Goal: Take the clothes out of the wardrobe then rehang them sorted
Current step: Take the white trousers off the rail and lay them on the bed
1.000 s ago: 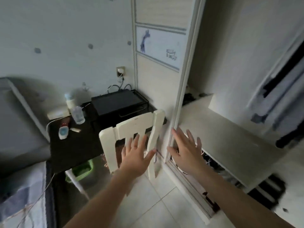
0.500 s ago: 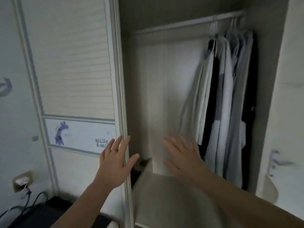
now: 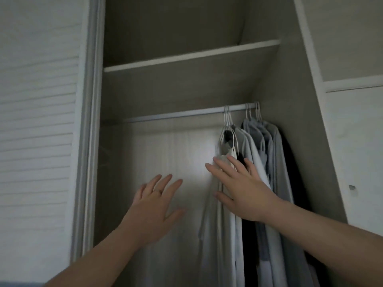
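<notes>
Hanging grey, white and black clothes [image 3: 269, 152] crowded the right end of the pale wooden wardrobe [image 3: 186, 85]; the left hand [image 3: 154, 206] and right hand [image 3: 243, 193] held fingers spread.

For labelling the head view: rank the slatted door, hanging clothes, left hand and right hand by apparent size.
1. slatted door
2. hanging clothes
3. left hand and right hand: about alike, so unranked.

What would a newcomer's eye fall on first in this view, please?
First, the clothes, pale, grey and black, bunched on white hangers at the right end of the rail. Next, two open hands in the wardrobe opening: the right hand spread in front of the leftmost pale garment, the left hand lower, before the back panel.
</notes>
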A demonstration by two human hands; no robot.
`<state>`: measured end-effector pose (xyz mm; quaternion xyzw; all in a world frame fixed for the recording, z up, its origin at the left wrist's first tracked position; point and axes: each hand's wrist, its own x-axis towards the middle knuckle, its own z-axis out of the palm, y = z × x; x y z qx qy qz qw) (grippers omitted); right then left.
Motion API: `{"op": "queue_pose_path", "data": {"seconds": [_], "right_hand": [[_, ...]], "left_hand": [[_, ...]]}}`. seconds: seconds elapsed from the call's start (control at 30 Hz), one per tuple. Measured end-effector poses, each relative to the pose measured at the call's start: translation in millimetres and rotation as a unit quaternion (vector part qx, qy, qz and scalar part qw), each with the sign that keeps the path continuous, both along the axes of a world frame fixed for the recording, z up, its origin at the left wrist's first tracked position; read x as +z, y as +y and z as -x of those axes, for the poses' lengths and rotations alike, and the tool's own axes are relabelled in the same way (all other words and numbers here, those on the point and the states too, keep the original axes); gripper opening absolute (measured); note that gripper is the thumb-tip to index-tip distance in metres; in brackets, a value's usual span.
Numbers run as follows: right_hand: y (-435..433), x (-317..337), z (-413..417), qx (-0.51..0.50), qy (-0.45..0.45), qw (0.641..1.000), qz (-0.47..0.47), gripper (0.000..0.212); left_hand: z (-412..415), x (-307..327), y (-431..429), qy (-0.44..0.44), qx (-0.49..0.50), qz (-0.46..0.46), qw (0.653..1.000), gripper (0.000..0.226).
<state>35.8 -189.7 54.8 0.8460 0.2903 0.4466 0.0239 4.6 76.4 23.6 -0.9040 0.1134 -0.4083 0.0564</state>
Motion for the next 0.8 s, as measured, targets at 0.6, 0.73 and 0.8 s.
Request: {"op": "queue_pose_path", "data": {"seconds": [0.6, 0.73, 0.8], "right_hand": [[24.9, 151.7, -101.6, -0.227, -0.063, 0.972, 0.014, 0.043], [42.0, 160.8, -111.4, -0.291, -0.024, 0.957, -0.004, 0.034], [49.9, 165.4, -116.6, -0.31, -0.007, 0.951, -0.016, 0.03]], "left_hand": [[-203.0, 96.1, -59.0, 0.057, -0.18, 0.069, 0.98, 0.067], [-222.9, 107.3, -71.1, 0.061, -0.247, 0.054, 0.966, 0.064], [-228.8, 112.2, -73.4, 0.079, -0.26, 0.058, 0.961, 0.065]]}}
